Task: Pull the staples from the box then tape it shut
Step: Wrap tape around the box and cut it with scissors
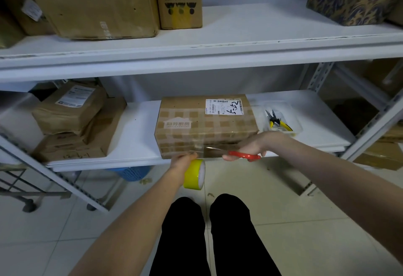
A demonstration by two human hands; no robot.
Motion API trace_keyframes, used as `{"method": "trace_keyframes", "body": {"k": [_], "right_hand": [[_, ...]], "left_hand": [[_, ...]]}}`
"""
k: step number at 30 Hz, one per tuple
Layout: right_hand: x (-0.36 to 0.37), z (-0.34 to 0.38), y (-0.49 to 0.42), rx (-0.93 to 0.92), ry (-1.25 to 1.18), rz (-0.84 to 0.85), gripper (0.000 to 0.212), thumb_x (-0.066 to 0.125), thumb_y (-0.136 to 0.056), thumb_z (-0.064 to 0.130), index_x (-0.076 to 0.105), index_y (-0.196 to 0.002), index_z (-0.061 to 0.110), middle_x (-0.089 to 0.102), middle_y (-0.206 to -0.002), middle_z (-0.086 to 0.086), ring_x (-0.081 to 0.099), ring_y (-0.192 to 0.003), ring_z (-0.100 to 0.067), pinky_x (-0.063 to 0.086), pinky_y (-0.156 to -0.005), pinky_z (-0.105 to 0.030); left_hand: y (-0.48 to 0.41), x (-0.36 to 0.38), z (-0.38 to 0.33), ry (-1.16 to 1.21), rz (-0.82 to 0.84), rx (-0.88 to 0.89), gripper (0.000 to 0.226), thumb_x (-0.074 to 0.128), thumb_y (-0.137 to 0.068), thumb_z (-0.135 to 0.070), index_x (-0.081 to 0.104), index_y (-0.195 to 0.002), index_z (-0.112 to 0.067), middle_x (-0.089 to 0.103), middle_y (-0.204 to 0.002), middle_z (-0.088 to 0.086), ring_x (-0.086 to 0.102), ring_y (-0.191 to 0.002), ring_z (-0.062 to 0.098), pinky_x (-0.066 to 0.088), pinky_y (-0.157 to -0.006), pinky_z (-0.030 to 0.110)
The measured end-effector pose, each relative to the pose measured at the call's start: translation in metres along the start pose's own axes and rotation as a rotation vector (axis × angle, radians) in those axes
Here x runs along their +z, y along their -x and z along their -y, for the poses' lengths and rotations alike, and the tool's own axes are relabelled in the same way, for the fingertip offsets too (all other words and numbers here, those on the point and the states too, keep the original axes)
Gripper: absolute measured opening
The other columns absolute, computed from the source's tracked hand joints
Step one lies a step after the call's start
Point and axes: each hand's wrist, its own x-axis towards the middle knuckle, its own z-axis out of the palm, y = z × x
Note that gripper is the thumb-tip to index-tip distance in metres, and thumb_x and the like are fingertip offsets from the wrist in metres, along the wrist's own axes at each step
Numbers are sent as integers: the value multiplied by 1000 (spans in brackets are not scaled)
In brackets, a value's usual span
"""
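A brown cardboard box (205, 123) with a white label lies on the lower white shelf (135, 136), clear tape running over its top and down its front. My left hand (182, 161) holds a yellow-cored roll of clear tape (194, 174) just below the box's front edge, with a strip stretched up to the box. My right hand (250, 144) grips red-handled scissors (241, 154), their blades pointing left at the stretched strip.
Yellow-handled pliers (277, 121) lie in a clear tray (298, 127) right of the box. Brown parcels (72, 120) are stacked at the shelf's left. Large cartons (93, 3) stand on the upper shelf. A blue basket (133, 172) sits on the floor underneath.
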Motion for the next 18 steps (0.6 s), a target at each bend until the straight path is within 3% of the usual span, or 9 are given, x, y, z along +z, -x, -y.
{"method": "trace_keyframes", "body": {"k": [2,4,6,9,14,16,18], "right_hand": [[-3,8,-6,50,-94,97,80,31,-78,83,44,-124,18,49,-78,2,48,-70,-13,43,-76,-26],[-6,18,-13,46,-137,148,87,35,-75,84,44,-127,15,45,-73,3,44,-61,-11,41,-71,-25],[-8,27,-22,42,-144,162,88,37,-71,87,49,-121,14,47,-74,1,46,-61,-12,41,-69,-24],[-10,39,-27,22,-173,127,67,39,-77,81,49,-94,17,48,-77,0,45,-62,-12,38,-60,-22],[-10,44,-37,-183,-223,-29,54,51,-80,73,56,-92,20,51,-74,-1,47,-61,-14,42,-61,-25],[-13,43,-33,-219,-87,-147,39,53,-84,67,48,-69,31,59,-85,2,53,-72,-15,41,-73,-28],[-16,41,-33,-221,-5,-226,42,56,-83,66,46,-62,30,64,-108,1,57,-85,-16,40,-74,-27]], "left_hand": [[-1,-1,1,-4,10,-5,29,70,-83,-20,66,-109,-7,63,-118,15,57,-114,32,43,-104,46],[-3,-1,2,-2,18,-6,25,71,-82,-20,66,-104,-9,65,-116,16,60,-111,32,45,-102,47],[-8,-4,3,-5,36,-14,28,71,-81,-19,67,-106,-7,66,-115,18,62,-108,32,46,-101,49],[-12,-8,4,11,88,-18,33,70,-80,-17,66,-111,-5,65,-116,21,63,-107,34,48,-99,49],[-13,-13,1,-17,132,-18,41,72,-78,-17,64,-117,-5,66,-116,19,64,-106,32,49,-98,46],[-13,-14,-1,-44,125,-24,36,70,-81,-16,65,-114,-5,66,-117,19,64,-105,31,48,-99,46],[-10,-12,-6,-123,95,14,28,69,-82,-16,67,-108,-6,66,-114,14,63,-105,28,47,-100,41]]}}
